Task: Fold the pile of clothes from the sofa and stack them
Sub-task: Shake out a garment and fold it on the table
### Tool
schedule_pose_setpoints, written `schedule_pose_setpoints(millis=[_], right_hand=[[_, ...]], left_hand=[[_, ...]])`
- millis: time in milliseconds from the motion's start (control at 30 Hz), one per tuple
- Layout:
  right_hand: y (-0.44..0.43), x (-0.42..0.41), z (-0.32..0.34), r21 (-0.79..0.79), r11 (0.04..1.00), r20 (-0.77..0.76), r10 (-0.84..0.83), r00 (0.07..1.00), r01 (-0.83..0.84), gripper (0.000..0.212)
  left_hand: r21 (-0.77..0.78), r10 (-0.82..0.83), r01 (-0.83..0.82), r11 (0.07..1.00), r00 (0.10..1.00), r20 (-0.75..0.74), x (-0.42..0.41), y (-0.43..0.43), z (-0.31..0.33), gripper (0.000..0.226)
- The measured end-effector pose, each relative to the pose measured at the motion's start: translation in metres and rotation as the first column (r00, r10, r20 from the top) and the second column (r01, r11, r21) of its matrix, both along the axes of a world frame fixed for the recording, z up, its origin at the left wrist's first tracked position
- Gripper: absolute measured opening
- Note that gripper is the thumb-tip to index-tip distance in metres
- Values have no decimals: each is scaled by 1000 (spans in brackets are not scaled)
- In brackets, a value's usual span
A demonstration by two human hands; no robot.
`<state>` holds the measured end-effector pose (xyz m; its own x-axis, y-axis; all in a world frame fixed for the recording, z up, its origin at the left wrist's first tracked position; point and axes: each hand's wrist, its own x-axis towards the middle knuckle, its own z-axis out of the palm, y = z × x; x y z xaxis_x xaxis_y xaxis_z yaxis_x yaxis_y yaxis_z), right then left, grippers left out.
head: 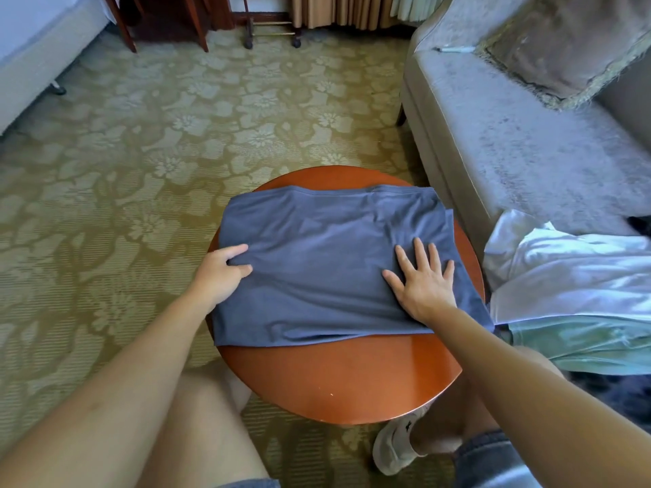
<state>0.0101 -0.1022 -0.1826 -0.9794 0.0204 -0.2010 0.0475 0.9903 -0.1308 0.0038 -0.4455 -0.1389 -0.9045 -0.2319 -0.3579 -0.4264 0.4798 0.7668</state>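
Head view: the left hand [225,267] pinches a small fold at the left edge of the shirt [317,262], thumb on top and fingers curled against the cloth. The right hand [421,281] grasps nothing; it lies palm down with fingers spread, pressing the right part of the shirt flat. Both bare forearms reach in from the near corners, the left from low left, the right from low right.

The blue shirt is folded into a rough rectangle and lies on a round, reddish wooden table [334,382], covering its far half. Its right edge hangs just past the rim. The long axis runs left to right, and a stitched hem band lies along the far edge, pointing away from the person.

The table stands on a green floral carpet [141,153]. A grey sofa [510,135] sits to the right, with a fringed cushion [570,47] at its back. A white garment [563,269] lies rumpled on the sofa's near end, on top of a pale green garment [581,346]. A bed [35,47] shows at far left and curtains [334,8] at the top.
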Motion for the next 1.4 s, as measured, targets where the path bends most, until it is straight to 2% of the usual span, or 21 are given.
schedule_pose_setpoints(millis=[100,167,233,300,367,467,533,567,633,700,733,800,833,933,1000,1067,1100,1167,1233,1300,1400], right_hand=[[-6,-2,7,-115,993,24,-21,1000,23,66],[-7,1,14,-254,963,-100,-121,988,92,60],[-1,7,21,-408,899,-238,-274,932,160,51],[6,17,33,-554,805,-220,-384,897,209,44],[19,23,36,-666,694,-123,-465,877,274,45],[40,32,39,-772,516,93,-486,869,371,64],[51,36,36,-848,266,312,-448,838,458,54],[55,37,38,-859,140,399,-420,815,493,48],[63,35,37,-851,-37,497,-376,782,524,42],[72,33,34,-846,-68,515,-363,777,529,54],[73,32,31,-846,-75,516,-364,775,528,59],[75,32,31,-861,-9,479,-348,806,508,41],[76,32,31,-865,70,448,-341,826,498,34],[77,27,30,-789,425,299,-364,882,443,42],[73,30,38,-614,718,-40,-444,895,328,34],[60,36,46,-504,861,-305,-251,919,68,28],[49,37,48,-462,882,-311,-65,948,-92,29],[26,29,42,-352,868,-177,307,935,-351,33],[12,8,32,-228,876,-55,424,904,-425,44],[11,-19,26,-108,948,-45,297,954,-300,56],[30,-45,27,-43,995,66,-84,994,87,69]], left_hand=[[101,-16,12,995,999,45,-3,-8,25,65],[151,-66,59,987,997,38,-7,-6,48,73],[165,-157,150,975,987,26,-12,6,74,77],[133,-259,254,958,966,23,-15,30,100,80],[123,-343,337,933,939,27,-17,62,119,82],[10,-447,447,894,893,57,-23,120,133,84],[-85,-503,506,858,863,51,-20,168,133,87],[-73,-533,534,842,845,37,-16,194,130,90],[116,-585,579,807,810,26,-4,239,114,97],[269,-545,519,812,838,28,8,268,95,92],[234,-503,490,840,864,-4,12,273,84,84],[-44,-465,463,885,884,-46,21,267,56,68],[-211,-477,464,860,879,-14,27,259,39,65],[-520,-538,548,655,821,189,53,231,-5,70],[-592,-563,560,580,800,207,59,218,-22,74],[-605,-576,561,565,793,197,55,209,-28,80],[-608,-583,568,555,787,203,52,205,-29,83],[-626,-614,586,515,761,209,49,195,-30,86],[-634,-639,601,486,740,210,49,182,-29,86],[-647,-653,606,463,727,213,45,164,-29,86],[-715,-631,548,434,752,194,31,129,-26,89]])
